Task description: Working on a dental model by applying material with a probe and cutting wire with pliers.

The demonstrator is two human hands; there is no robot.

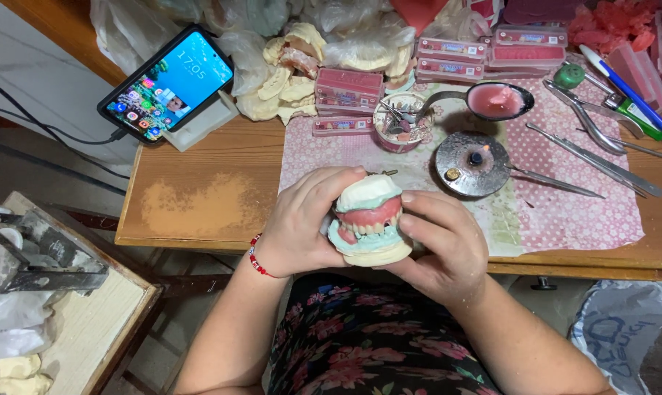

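Both of my hands grip a dental model point(368, 221): pale plaster casts above and below, pink wax gums and a row of teeth between them. My left hand point(303, 223) wraps its left side, with a red and white bead bracelet at the wrist. My right hand point(441, 245) cups its right side and bottom. The model is held just in front of the wooden table's point(199, 212) near edge, above my lap.
A pink dotted cloth point(580, 212) holds a round metal burner point(471, 162), metal instruments point(602, 157), a ladle of pink wax point(495, 100) and a small cup of tools point(398, 121). Pink boxes point(349, 84), plaster casts point(287, 80) and a propped phone point(168, 82) stand behind.
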